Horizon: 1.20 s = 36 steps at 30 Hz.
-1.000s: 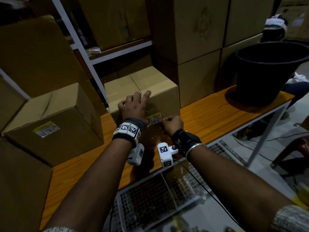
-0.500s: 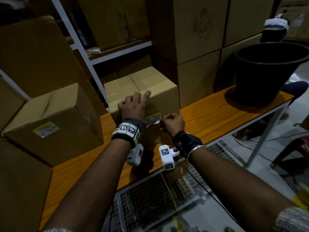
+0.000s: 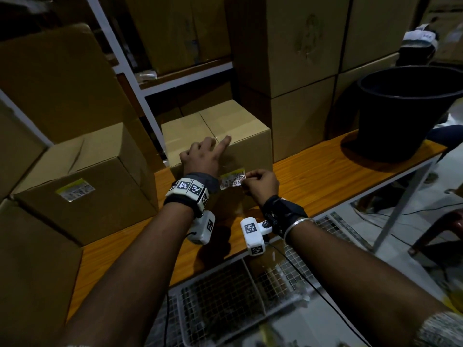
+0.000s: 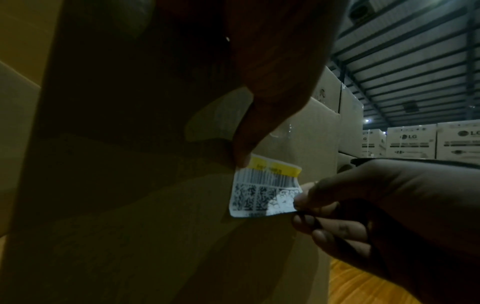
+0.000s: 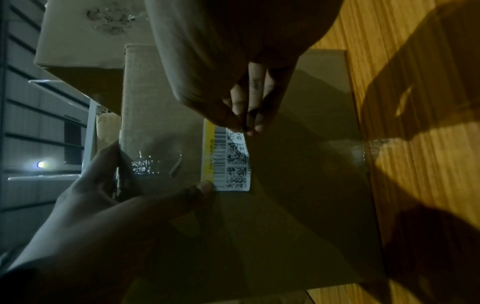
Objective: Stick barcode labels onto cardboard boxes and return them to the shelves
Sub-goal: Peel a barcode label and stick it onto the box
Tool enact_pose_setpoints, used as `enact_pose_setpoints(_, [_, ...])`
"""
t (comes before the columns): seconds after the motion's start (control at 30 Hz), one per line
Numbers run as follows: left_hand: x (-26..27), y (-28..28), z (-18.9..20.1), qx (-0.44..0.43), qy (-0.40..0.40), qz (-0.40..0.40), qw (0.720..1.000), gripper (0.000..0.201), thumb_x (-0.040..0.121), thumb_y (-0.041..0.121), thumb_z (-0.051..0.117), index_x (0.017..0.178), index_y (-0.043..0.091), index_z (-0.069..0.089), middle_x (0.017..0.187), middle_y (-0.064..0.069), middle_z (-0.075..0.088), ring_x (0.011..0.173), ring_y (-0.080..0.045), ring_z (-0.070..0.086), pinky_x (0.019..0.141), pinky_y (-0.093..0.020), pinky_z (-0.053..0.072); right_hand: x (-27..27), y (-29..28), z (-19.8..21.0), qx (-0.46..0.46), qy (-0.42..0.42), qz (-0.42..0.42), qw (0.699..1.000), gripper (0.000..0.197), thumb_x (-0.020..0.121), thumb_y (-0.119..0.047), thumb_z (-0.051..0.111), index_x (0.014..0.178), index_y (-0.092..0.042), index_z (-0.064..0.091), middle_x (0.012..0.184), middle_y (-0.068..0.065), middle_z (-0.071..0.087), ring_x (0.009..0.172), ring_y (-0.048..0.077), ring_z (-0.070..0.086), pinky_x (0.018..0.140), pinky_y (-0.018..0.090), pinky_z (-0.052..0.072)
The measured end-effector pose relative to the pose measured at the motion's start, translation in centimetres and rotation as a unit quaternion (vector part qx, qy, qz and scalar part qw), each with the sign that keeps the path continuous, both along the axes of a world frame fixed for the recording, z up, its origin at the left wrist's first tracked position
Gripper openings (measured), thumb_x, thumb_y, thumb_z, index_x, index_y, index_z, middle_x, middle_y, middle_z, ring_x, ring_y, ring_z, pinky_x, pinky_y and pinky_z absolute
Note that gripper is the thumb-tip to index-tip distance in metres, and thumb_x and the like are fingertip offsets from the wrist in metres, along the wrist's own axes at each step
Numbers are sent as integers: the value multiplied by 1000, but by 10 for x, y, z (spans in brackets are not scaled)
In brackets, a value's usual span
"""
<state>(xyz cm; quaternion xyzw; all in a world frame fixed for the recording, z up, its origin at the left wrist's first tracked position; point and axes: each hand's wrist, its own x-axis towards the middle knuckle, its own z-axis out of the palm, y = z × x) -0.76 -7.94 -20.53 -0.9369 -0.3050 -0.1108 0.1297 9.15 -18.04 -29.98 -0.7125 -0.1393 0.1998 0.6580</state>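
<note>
A small cardboard box (image 3: 220, 136) sits on the wooden table (image 3: 325, 171), close to the shelf behind it. Its top flaps are shut, and the line where they meet runs away from the person. The barcode label (image 3: 232, 181) lies against the near side of this box, high up, just under the top edge. The label is longer than it is tall. Its long side runs left to right, level with the box's top edge. Its yellow strip is at the top and the black codes are below.

The left hand (image 3: 204, 156) rests over the top front edge of the box. Its pointing finger sticks out straight across the top, and the other fingers bend down onto the box. The thumb (image 4: 242, 152) reaches down the front and presses on the left top corner of the label. So the label is just below and to the right of this hand.

The right hand (image 3: 259, 184) is curled up small. Its fingertips (image 4: 303, 200) pinch the right end of the label, so the label sticks out to the left of this hand. The bottom edge of the label looks a bit lifted off the box.

Another box (image 3: 82, 181) stands to the left on the table, and it has a label (image 3: 75, 191) on its front. A black bucket (image 3: 406, 108) stands at the far right of the table. A wire basket (image 3: 225, 291) sits below the arms.
</note>
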Motion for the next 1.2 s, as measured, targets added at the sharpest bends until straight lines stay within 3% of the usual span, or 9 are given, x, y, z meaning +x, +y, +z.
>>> enact_pose_setpoints(0.1, [-1, 4, 3, 1, 12, -10, 1000, 110, 67, 42, 83, 151, 45, 13, 142, -4, 38, 123, -31, 43, 96, -49, 37, 0, -2, -1, 4, -20, 17, 1000, 20, 79, -10, 80, 71, -26, 70, 76, 1, 74, 78, 21, 73, 76, 47, 63])
enact_pose_setpoints(0.2, [-2, 7, 4, 5, 10, -15, 1000, 111, 66, 43, 84, 150, 46, 12, 140, -3, 40, 121, -30, 45, 95, -49, 38, -1, -5, -1, 8, -32, 24, 999, 18, 80, -14, 82, 69, -23, 70, 76, 3, 74, 78, 21, 73, 75, 48, 63])
enact_pose_setpoints(0.43, [-2, 6, 4, 0, 12, -9, 1000, 112, 67, 31, 84, 150, 47, 12, 141, -2, 40, 122, -30, 44, 94, -50, 39, -1, -9, -1, -19, -78, 37, 996, 16, 77, -13, 84, 70, -20, 71, 74, 0, 74, 76, 17, 73, 74, 44, 63])
enact_pose_setpoints(0.53, [-3, 6, 4, -5, 13, -9, 1000, 113, 65, 27, 85, 150, 47, 13, 141, -3, 39, 123, -30, 43, 94, -50, 39, -2, -10, 2, -6, -71, 41, 997, 13, 79, -14, 84, 78, -16, 71, 77, 3, 74, 76, 17, 73, 74, 42, 63])
enact_pose_setpoints(0.67, [-1, 4, 3, -4, 9, -5, 1000, 114, 65, 29, 86, 150, 47, 13, 140, -3, 39, 122, -30, 44, 93, -50, 40, -4, -15, 6, 18, -59, 60, 996, 20, 81, -3, 79, 84, -17, 65, 77, 3, 72, 77, 17, 73, 73, 43, 64])
enact_pose_setpoints(0.8, [0, 4, 2, -7, 3, -4, 1000, 112, 65, 31, 85, 150, 46, 13, 141, -3, 39, 123, -30, 43, 94, -51, 39, -7, -18, 6, 30, -38, 82, 995, 22, 83, -3, 77, 101, -15, 71, 85, 1, 74, 82, 17, 74, 77, 43, 63])
enact_pose_setpoints(0.97, [-1, 3, 0, -7, -6, -8, 1000, 111, 66, 29, 85, 151, 45, 14, 141, -3, 39, 124, -30, 42, 96, -50, 37, -11, -17, 10, 5, -64, 91, 994, 11, 86, -15, 78, 85, -24, 71, 88, 2, 75, 84, 19, 73, 76, 42, 63])
enact_pose_setpoints(1.2, [-3, 2, 1, -6, 8, -17, 1000, 108, 70, 31, 82, 152, 40, 12, 145, -4, 36, 127, -30, 41, 96, -50, 37, -14, -20, 12, 13, -62, 106, 992, 14, 86, -11, 78, 82, -19, 68, 88, 8, 74, 87, 25, 74, 77, 46, 63])
